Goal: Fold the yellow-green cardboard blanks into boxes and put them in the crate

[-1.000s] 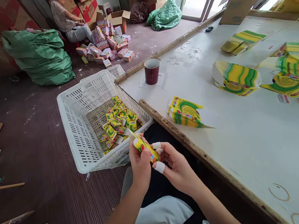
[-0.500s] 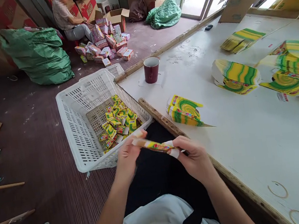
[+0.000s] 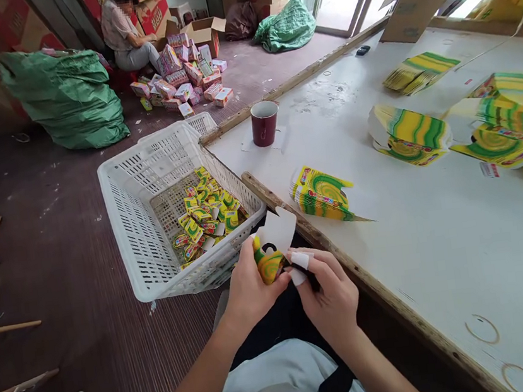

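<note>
A small yellow-and-green printed cardboard box (image 3: 270, 265), its white inner flaps standing up, is between my hands just above my lap. My left hand (image 3: 251, 289) wraps round its left side. At the lower right edge of the box, my right hand (image 3: 327, 283) is closed in a pinch, with white tape on its fingertips. The exact part pinched is hidden. Beyond my left hand, a white plastic basket (image 3: 127, 231) contains many small yellow-green boxes (image 3: 201, 213). A fanned stack of flat printed cartons (image 3: 321, 192) lies on the white table to the right.
A maroon cup (image 3: 265, 123) stands near the corner of the wood-edged white table (image 3: 440, 250). More carton stacks (image 3: 413, 133) lie farther right. A person (image 3: 124, 31) sits by a pile of boxes (image 3: 187, 78). Green sacks (image 3: 63, 99) and sticks (image 3: 20, 386) are on the floor.
The flattened carton held lengthwise between both hands is now opened into a box with white flaps spread. My left hand has moved right and closer to my right hand.
</note>
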Demonstrator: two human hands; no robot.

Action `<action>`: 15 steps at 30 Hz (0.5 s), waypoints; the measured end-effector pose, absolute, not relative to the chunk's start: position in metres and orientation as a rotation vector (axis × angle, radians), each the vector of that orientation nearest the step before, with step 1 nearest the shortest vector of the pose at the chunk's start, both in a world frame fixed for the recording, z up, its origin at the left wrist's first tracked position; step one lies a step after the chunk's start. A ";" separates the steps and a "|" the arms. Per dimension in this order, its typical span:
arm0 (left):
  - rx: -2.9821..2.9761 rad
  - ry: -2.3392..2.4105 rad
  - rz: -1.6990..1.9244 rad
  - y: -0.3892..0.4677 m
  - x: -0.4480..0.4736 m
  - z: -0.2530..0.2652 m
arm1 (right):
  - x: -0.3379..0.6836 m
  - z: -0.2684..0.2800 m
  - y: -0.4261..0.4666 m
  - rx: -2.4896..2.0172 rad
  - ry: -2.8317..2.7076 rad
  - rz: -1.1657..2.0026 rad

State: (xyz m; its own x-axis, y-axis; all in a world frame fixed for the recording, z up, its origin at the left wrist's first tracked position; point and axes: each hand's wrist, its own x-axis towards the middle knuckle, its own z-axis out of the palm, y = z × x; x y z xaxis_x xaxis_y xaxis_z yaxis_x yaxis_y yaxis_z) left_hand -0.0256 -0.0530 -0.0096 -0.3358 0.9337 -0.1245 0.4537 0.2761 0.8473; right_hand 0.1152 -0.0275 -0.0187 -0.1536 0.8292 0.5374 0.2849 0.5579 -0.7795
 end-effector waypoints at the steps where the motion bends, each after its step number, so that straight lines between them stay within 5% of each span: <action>1: 1.271 1.924 0.968 -0.054 -0.026 -0.012 | 0.115 -0.020 -0.028 -0.964 -1.613 0.770; 11: 1.555 1.635 1.092 -0.061 -0.027 -0.015 | 0.117 -0.011 0.002 -0.985 -0.758 2.128; 15: 1.477 1.651 1.159 -0.059 -0.025 -0.018 | 0.106 -0.023 -0.014 -0.881 -0.538 2.327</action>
State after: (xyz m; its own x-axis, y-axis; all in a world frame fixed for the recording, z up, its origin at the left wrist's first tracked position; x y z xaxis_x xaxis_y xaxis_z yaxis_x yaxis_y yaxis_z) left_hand -0.0247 -0.0595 -0.0175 -0.1728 0.9801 0.0982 0.4252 -0.0157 0.9050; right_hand 0.1059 -0.0135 -0.0233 -0.6086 0.6467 -0.4598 -0.3790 -0.7460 -0.5476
